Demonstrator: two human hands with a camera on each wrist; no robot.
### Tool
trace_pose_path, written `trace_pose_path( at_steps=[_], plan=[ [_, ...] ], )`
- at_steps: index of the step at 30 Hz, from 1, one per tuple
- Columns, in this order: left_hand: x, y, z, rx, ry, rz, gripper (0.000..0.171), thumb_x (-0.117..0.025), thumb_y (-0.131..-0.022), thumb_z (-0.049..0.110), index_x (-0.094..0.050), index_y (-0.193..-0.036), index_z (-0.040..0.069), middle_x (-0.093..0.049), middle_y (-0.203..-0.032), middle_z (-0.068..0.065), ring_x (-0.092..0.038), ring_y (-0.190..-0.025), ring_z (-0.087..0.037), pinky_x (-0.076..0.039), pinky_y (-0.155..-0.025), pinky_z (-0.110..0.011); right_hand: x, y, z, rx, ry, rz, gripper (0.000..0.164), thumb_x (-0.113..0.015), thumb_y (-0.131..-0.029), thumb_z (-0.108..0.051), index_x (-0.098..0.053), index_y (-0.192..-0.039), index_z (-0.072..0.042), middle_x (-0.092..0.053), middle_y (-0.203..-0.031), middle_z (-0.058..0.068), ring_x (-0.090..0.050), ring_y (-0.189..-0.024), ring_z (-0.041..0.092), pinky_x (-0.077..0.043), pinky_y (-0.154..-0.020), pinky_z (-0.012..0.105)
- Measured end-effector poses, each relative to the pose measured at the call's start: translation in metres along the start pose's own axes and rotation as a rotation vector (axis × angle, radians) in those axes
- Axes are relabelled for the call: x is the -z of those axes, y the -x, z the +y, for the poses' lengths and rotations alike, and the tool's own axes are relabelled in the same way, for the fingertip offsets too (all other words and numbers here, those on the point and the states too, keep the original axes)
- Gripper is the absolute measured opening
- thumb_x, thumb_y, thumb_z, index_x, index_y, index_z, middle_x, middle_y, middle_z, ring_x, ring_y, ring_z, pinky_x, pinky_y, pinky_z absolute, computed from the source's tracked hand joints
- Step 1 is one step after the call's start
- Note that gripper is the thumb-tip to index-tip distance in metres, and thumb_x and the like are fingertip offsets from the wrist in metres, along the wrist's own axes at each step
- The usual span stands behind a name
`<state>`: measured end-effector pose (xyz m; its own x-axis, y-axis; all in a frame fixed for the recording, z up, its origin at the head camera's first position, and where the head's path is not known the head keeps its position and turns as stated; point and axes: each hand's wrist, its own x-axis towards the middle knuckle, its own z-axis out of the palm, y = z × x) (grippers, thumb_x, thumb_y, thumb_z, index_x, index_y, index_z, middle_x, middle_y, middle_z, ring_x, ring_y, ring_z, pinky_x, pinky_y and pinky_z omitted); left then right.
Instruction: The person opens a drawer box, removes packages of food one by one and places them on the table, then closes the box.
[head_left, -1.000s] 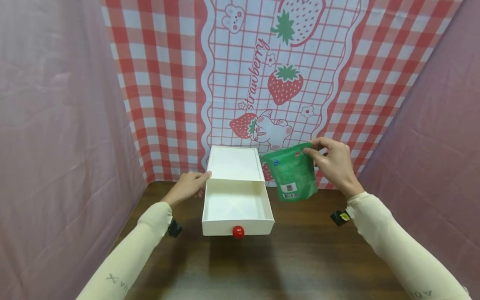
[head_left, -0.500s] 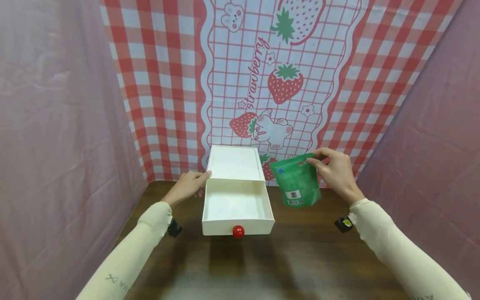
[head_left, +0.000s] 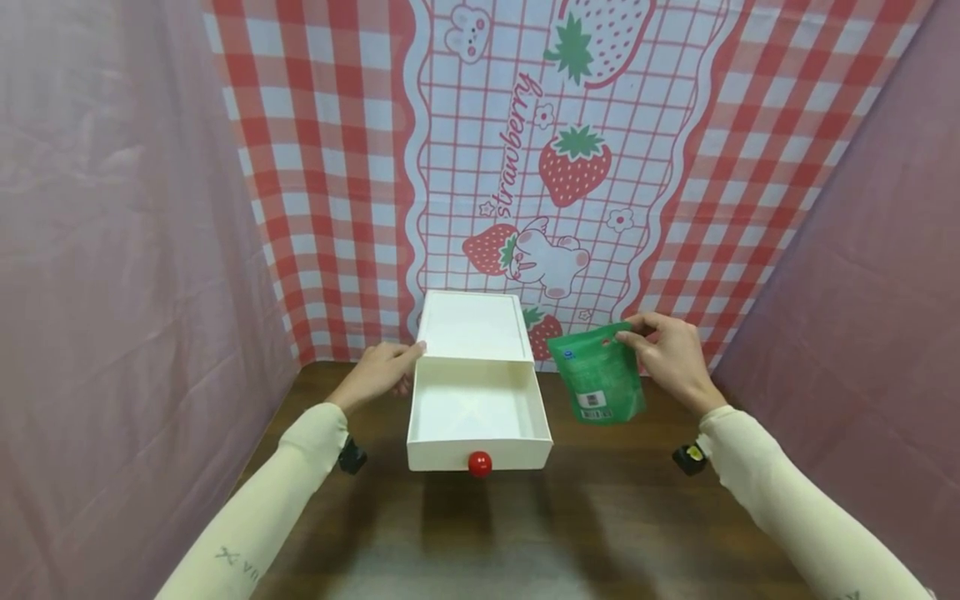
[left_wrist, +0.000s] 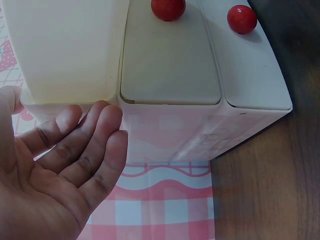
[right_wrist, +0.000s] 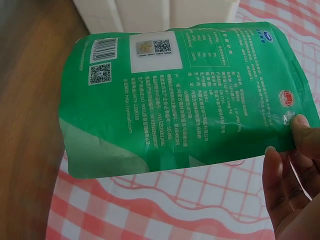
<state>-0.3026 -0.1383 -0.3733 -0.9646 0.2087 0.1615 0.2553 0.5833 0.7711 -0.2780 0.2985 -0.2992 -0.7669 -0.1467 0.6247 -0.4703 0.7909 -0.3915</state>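
A white drawer cabinet [head_left: 474, 323] stands on the table, its top drawer [head_left: 480, 456] pulled out and bare inside, with a red knob on the front. My left hand [head_left: 378, 372] rests against the cabinet's left side near the top front edge; its fingers [left_wrist: 95, 150] lie fairly straight along the wall in the left wrist view. To the right of the cabinet, my right hand [head_left: 671, 354] pinches a green printed pouch [head_left: 598, 375] by its upper corner. The pouch hangs over the table, its barcode side towards me; in the right wrist view, thumb and fingers grip its end.
Below the pulled-out drawer, two shut drawers with red knobs [left_wrist: 242, 19] show in the left wrist view. A red-and-white checked strawberry cloth [head_left: 337, 167] hangs behind the brown wooden table [head_left: 600, 517]. Pink curtains [head_left: 135, 250] close off both sides.
My right hand has moved down and slightly right with the green pouch, away from the cabinet. My left hand and the pulled-out drawer have kept their places.
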Motion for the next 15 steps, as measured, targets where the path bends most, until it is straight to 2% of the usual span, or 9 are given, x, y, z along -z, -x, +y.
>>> trace_pose_path(
  at_steps=[4, 8, 11, 15],
  plan=[
    [0.000, 0.000, 0.001, -0.005, -0.005, 0.001, 0.059, -0.047, -0.106, 0.054, -0.069, -0.081, 0.005, -0.067, -0.070, -0.007, -0.067, -0.064, -0.026, -0.055, -0.058, -0.033, -0.007, 0.002, 0.012, -0.014, -0.010, -0.025, 0.015, -0.074, -0.098, -0.018, -0.075, -0.104, -0.004, -0.074, -0.093, 0.012, -0.064, -0.069, 0.020, -0.049, -0.058, 0.026],
    [0.000, -0.001, 0.001, 0.001, 0.010, -0.005, 0.057, -0.047, -0.107, 0.052, -0.069, -0.081, 0.006, -0.068, -0.073, -0.011, -0.068, -0.068, -0.032, -0.056, -0.059, -0.033, -0.015, 0.005, 0.022, -0.019, -0.017, -0.040, 0.015, -0.074, -0.098, -0.017, -0.075, -0.105, -0.004, -0.073, -0.094, 0.012, -0.063, -0.067, 0.022, -0.050, -0.055, 0.028],
    [-0.001, -0.001, 0.000, -0.002, 0.017, -0.007, 0.057, -0.048, -0.107, 0.052, -0.070, -0.081, 0.006, -0.069, -0.075, -0.013, -0.069, -0.072, -0.035, -0.056, -0.059, -0.032, -0.021, 0.006, 0.029, -0.017, -0.027, -0.045, 0.014, -0.073, -0.098, -0.017, -0.075, -0.104, -0.004, -0.072, -0.093, 0.012, -0.063, -0.072, 0.023, -0.050, -0.055, 0.028],
    [-0.001, -0.001, -0.001, -0.004, 0.017, -0.004, 0.059, -0.048, -0.106, 0.054, -0.070, -0.081, 0.006, -0.070, -0.077, -0.015, -0.070, -0.072, -0.035, -0.056, -0.059, -0.032, -0.029, 0.003, 0.037, -0.025, -0.047, -0.061, 0.013, -0.073, -0.098, -0.016, -0.075, -0.103, -0.004, -0.072, -0.093, 0.013, -0.062, -0.069, 0.023, -0.051, -0.051, 0.028]
  ],
)
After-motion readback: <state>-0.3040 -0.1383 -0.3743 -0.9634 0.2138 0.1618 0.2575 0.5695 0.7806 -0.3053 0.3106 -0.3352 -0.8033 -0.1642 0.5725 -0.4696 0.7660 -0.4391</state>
